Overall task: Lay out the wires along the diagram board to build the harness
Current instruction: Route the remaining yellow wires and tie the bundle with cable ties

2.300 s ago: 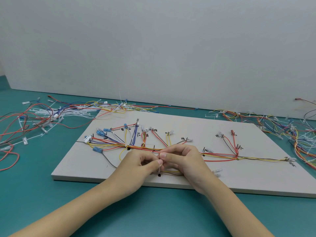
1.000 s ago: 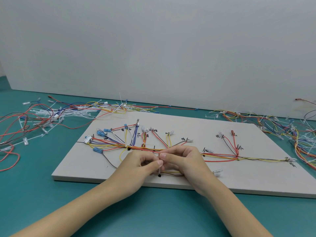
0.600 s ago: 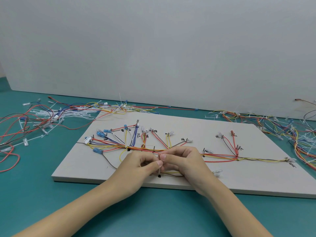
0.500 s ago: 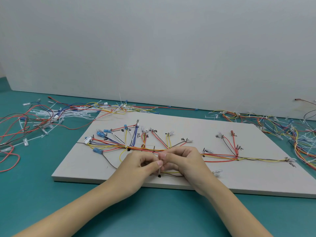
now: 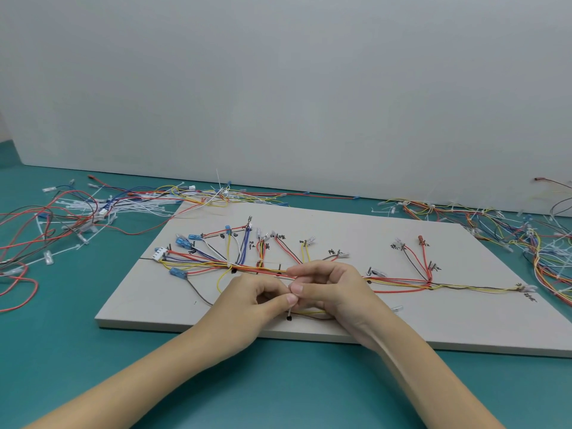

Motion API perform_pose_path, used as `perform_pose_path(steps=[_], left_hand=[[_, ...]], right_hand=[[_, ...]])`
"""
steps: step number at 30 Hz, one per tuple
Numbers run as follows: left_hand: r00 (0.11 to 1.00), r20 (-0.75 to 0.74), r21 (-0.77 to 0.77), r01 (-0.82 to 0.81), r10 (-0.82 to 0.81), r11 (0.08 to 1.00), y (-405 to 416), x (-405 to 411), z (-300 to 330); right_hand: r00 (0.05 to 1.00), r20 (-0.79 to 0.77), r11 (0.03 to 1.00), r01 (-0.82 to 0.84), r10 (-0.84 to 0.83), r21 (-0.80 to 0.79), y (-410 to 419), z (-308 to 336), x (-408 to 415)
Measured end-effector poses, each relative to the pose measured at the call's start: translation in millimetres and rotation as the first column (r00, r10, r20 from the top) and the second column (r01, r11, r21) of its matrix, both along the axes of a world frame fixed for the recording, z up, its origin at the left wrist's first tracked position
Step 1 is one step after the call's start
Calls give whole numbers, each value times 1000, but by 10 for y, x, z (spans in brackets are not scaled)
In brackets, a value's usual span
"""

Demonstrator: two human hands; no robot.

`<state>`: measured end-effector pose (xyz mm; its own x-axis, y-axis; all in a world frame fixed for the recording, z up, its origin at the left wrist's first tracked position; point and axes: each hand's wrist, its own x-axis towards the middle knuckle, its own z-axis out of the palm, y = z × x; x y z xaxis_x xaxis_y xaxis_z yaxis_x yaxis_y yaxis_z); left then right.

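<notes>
Almost nothing has moved since the earlier frames: your left hand [image 5: 247, 300] and right hand [image 5: 328, 286] remain together over the near middle of the diagram board [image 5: 356, 230], fingertips touching. Your left thumb and forefinger pinch a thin white cable tie [image 5: 289, 311], whose tail points down toward a black dot [image 5: 289, 318] marked on the board; your right hand is curled, its thumb and forefinger pinching at the same spot, though what passes between those fingers is hidden. Judge this as a tie being closed on the bundle, a fine step that is not yet finished. Just right of the tie, yellow and brown wires [image 5: 312, 313] run out from under your right hand. Beyond your knuckles, the main trunk [image 5: 402, 281] of red, yellow and dark wires runs left to right across the board, with branches rising to blue terminals [image 5: 182, 242] and a white connector [image 5: 160, 253] at the far left. Off the board, loose wires and spare ties [image 5: 77, 212] lie heaped on the green table [image 5: 62, 351] at the left, and a second tangle [image 5: 510, 230] lies at the right. Neither heap obstructs the work. Your own hands cover the tie point, so check that no stray wire is caught in the loop.
</notes>
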<state>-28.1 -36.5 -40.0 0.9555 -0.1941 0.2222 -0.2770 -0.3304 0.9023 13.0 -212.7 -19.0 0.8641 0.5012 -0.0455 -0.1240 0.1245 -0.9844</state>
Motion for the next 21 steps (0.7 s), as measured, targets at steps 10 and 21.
perform_pose_path(steps=[10, 21], left_hand=[[996, -30, -82, -84, 82, 993, -5, 6, 0], [992, -104, -201, -86, 66, 976, -22, 11, 29]], right_hand=[[998, -23, 998, 58, -59, -28, 7, 41, -42], [999, 0, 999, 48, -48, 5, 35, 48, -75]])
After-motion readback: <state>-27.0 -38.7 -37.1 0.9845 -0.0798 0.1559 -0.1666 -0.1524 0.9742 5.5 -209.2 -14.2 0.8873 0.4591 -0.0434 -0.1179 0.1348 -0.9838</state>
